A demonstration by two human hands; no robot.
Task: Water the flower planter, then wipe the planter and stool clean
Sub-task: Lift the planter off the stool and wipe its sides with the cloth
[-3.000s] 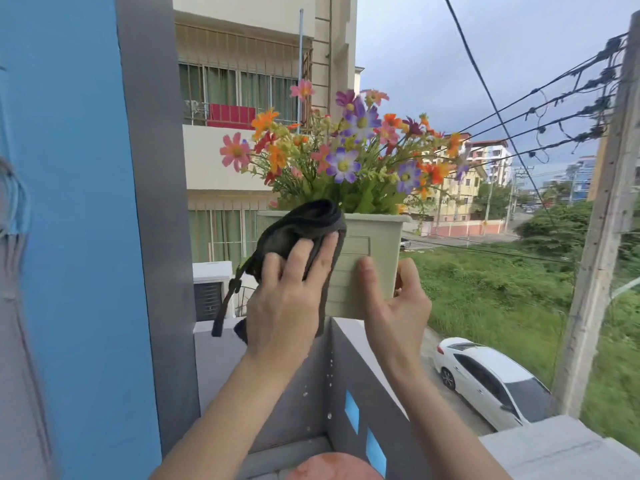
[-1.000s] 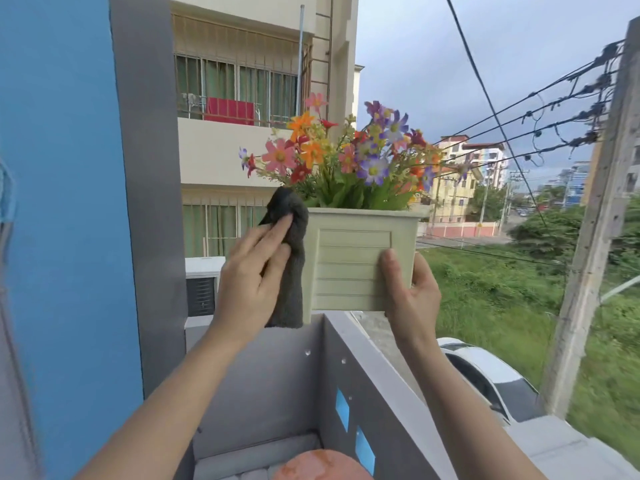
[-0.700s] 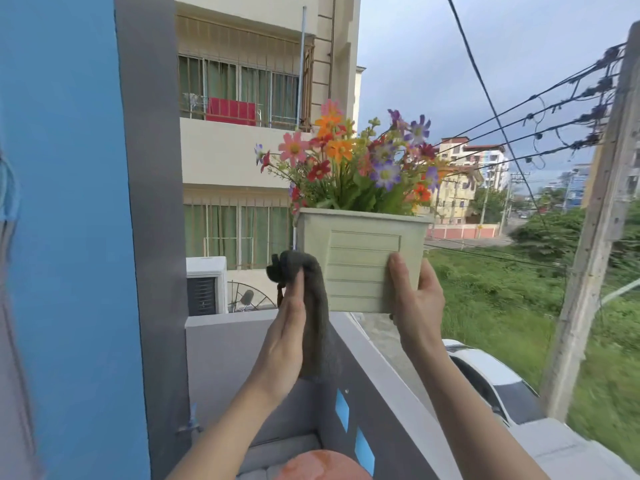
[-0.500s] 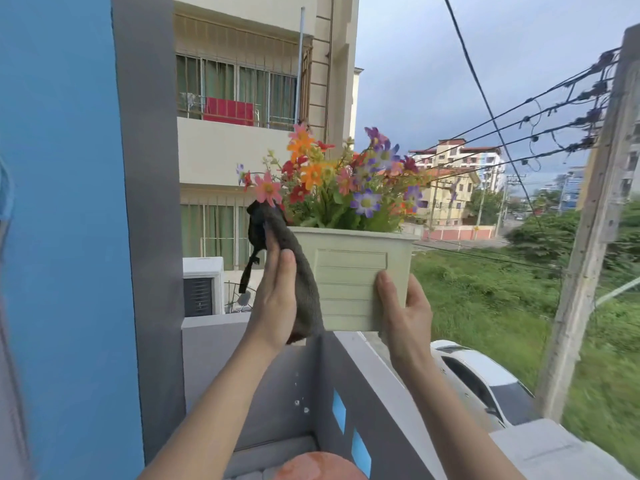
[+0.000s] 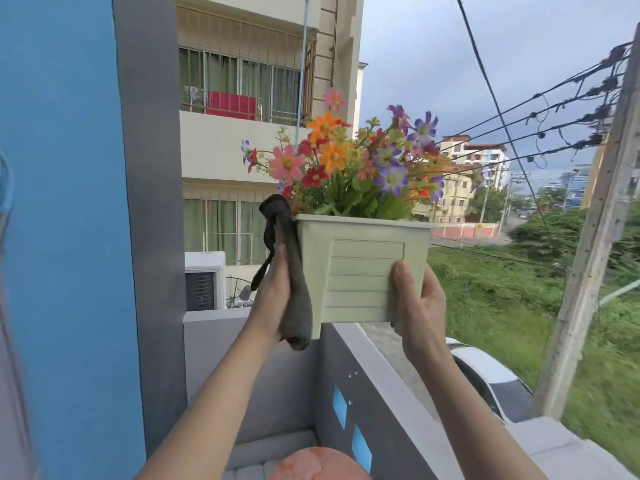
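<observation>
Holding planter (image 5: pixel 360 271) up at chest height above the grey parapet (image 5: pixel 388 379), clear of any worktop; judged reason: lifted so every side is reachable for wiping, incl. faces that would be blocked if it sat against the wall.

Right hand (image 5: pixel 417 303): closed on planter's lower right corner, thumb flat on ribbed front panel, fingers wrapped behind & under (those not visible). Carries the weight, acts as the steadying grip.

Left hand (image 5: pixel 277 292): palm pressed to planter's left side wall w/ dark grey cloth (image 5: pixel 294 282) sandwiched between. Fingers extended upward along cloth, not curled round the planter. Cloth runs from rim down past the base; a strap or tag hangs loose on the side away from planter. Flat palm suits even rubbing pressure.

Flowers (image 5: pixel 349 161) upright, planter roughly level, so contents not at risk of spilling.

Stage, as judged: planter wipe underway, left side. Stool (image 5: pixel 318 465), reddish round top, directly below planter at frame bottom, not yet being wiped.

Risk: planter is held near the parapet edge, white car (image 5: pixel 491 382) below & right of it; one-hand support, slip could drop it over
</observation>
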